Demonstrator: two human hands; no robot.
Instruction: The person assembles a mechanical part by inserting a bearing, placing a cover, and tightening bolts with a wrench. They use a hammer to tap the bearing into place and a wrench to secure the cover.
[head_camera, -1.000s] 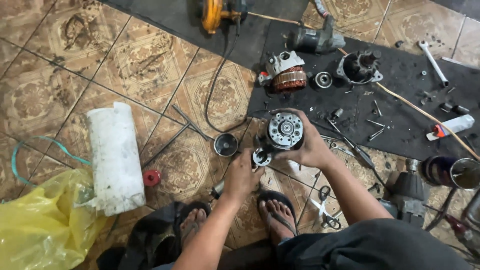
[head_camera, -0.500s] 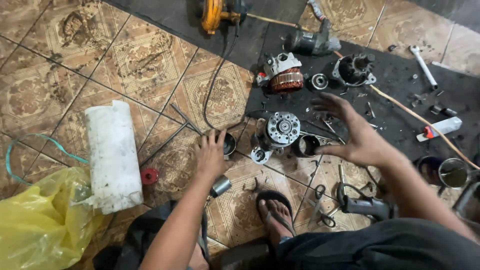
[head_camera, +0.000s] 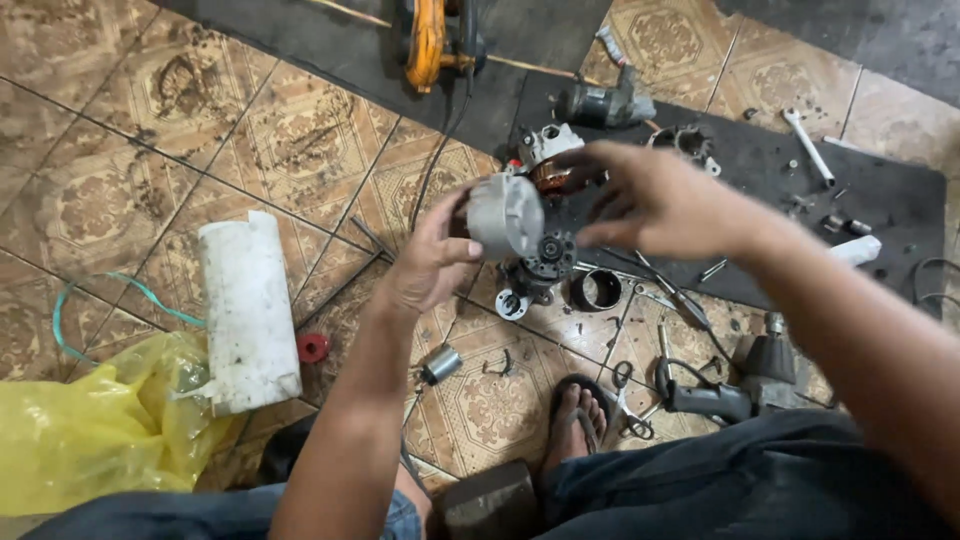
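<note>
My left hand (head_camera: 432, 262) grips a grey metal housing (head_camera: 505, 215) and holds it up above the floor. My right hand (head_camera: 655, 200) comes in from the right, fingers apart, with its fingertips just beside the housing's right edge; whether they touch it I cannot tell. Directly under the housing a black motor part with a gear face (head_camera: 545, 268) stands on the tiles. A black ring (head_camera: 597, 290) lies to its right. A stator with copper winding (head_camera: 548, 150) shows partly behind my hands.
A black mat (head_camera: 760, 180) holds screws, a white wrench (head_camera: 808, 145) and a grey motor body (head_camera: 600, 103). On the tiles are a white roll (head_camera: 248, 312), red cap (head_camera: 313, 347), yellow bag (head_camera: 90, 430), small metal cylinder (head_camera: 440, 363), black power tool (head_camera: 715, 398), orange tool (head_camera: 430, 35) and my sandalled foot (head_camera: 580, 415).
Both hands left the motor part on the floor and spread apart. Now my left hand has lifted the grey housing, and my right hand has swung back in beside it.
</note>
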